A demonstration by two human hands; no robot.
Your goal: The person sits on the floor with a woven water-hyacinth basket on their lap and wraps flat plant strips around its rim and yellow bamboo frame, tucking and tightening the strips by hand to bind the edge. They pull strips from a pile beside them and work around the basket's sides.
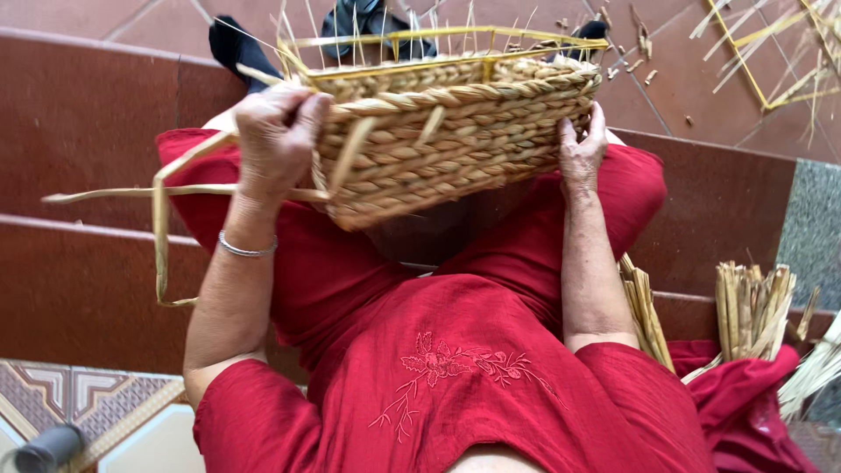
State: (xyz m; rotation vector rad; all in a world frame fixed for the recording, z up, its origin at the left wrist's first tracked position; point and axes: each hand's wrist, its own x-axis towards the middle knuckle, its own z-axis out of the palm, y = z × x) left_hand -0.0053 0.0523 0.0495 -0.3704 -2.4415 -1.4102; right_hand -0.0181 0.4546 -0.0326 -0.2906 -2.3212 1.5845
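A half-woven straw basket [455,131] rests on my knees, tilted on its side, with a yellow wire frame [455,39] and loose straw ends sticking up from its rim. My left hand [276,136] grips the basket's left corner and pinches a long flat straw strand [162,219] that loops down to the left. My right hand [580,149] presses flat against the basket's right side. I sit on dark red steps in red clothes, with a silver bangle [247,250] on my left wrist.
Bundles of cut straw [753,307] lie on the step at my right, beside red cloth [745,394]. Another wire frame with straw [780,52] lies on the tiled floor at the top right. Straw scraps litter the floor. Dark sandals [368,22] show beyond the basket.
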